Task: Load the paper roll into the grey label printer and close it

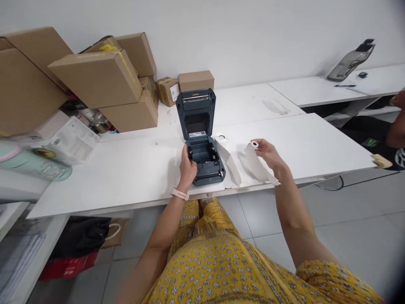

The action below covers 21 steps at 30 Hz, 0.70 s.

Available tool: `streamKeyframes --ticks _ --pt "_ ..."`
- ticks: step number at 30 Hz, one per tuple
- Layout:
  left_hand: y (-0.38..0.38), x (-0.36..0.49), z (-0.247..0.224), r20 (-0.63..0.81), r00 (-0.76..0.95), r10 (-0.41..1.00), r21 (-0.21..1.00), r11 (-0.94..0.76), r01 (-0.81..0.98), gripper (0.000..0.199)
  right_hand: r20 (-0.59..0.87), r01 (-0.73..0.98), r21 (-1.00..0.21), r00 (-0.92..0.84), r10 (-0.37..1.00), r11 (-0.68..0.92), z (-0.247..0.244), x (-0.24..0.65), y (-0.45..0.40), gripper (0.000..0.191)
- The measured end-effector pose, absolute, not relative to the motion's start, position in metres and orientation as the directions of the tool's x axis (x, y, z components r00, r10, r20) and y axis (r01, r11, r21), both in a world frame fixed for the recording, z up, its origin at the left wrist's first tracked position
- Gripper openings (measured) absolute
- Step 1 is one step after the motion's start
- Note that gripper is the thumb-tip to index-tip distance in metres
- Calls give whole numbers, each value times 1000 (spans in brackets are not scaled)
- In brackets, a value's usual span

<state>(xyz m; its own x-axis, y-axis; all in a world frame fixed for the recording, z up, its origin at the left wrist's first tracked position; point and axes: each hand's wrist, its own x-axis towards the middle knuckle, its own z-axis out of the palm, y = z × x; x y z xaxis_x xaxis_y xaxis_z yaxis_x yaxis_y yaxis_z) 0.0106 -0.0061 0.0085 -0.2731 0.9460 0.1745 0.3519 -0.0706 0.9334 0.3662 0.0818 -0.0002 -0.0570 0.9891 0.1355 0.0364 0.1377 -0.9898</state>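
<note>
A dark blue label printer (207,162) stands on the white table with its lid (196,114) raised. Its inner bay shows no roll. My left hand (187,169) grips the printer's left side, thumb over the edge. To the right, my right hand (268,153) holds a small roll of label paper (254,145) just above the table, and a loose white strip (260,168) trails from it toward the front edge. Between printer and right hand lies a second paper roll (221,138), with its own strip (232,166) unrolled toward me.
Cardboard boxes (95,80) are stacked at the back left, with smaller boxes (196,80) behind the printer. A mint bottle (34,162) lies at the far left. On the right table are a grey bottle (348,63) and a pen (344,86). Another person's arm shows at the right edge.
</note>
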Motion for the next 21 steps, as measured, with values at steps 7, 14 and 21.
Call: streamKeyframes --ticks 7,14,21 --pt "-7 9 9 188 -262 947 924 -81 373 85 73 134 -989 44 996 66 -51 309 93 52" --pt "-6 7 9 219 -218 951 897 -107 430 86 6 42 -999 -125 992 11 -43 337 104 78" --pt "-6 8 11 196 -229 953 896 -79 436 86 -6 357 -927 -312 950 112 17 315 143 93"
